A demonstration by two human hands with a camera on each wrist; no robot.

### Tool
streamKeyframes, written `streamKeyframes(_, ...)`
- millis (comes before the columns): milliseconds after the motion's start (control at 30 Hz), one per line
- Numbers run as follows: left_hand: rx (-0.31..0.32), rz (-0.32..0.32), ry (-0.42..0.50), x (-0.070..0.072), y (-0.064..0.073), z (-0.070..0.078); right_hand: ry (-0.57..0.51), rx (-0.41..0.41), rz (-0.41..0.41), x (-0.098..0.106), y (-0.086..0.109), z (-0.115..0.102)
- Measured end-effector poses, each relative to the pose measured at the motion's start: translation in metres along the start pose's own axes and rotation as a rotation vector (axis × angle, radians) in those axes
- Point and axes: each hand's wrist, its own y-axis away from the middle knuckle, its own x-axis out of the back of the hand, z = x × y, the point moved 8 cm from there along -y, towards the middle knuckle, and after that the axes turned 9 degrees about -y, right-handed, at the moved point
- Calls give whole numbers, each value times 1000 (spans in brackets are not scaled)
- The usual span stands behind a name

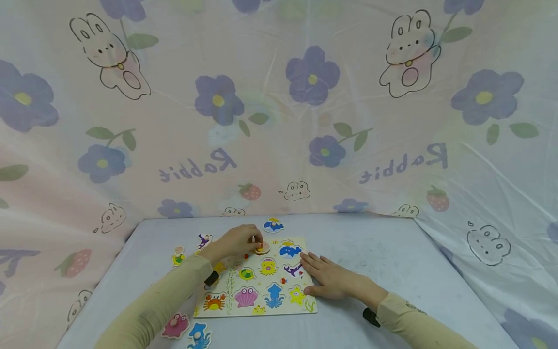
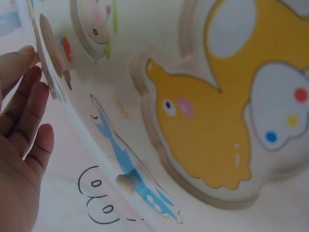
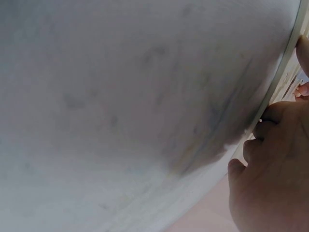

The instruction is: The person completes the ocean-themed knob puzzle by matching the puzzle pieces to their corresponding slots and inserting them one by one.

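Observation:
A flat wooden puzzle board [image 1: 296, 311] with colourful sea-animal pictures lies on the table. Over its upper middle, my left hand [image 1: 235, 241] pinches a roundish knobbed puzzle piece [image 1: 262, 249] between thumb and fingers. In the left wrist view the held piece [image 2: 47, 60] appears nearly edge-on, so its picture is hard to read, and the left hand [image 2: 21, 130] is at its side. My right hand [image 1: 333, 278] rests at the board's right edge with extended fingers. From the right wrist, the right hand [image 3: 275, 159] is seen touching the board's edge [image 3: 277, 82].
Around the board lie loose knobbed pieces: a blue whale [image 1: 273, 225] behind, a purple-tailed piece [image 1: 203, 240] and a green-and-yellow figure [image 1: 178, 256] to the left, a pink piece [image 1: 176, 325] and a blue squid [image 1: 199, 336] in front. A printed curtain [image 1: 270, 145] hangs behind the table.

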Motion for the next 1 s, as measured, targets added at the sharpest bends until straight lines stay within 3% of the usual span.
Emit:
streamKeyframes(700, -25, -8, -40, -11, -3, -4, -9, 9, 4, 2, 0, -2)
streamKeyframes(1000, 19, -55, 38, -14, -3, -8, -20, -12, -2, 0, 0, -1)
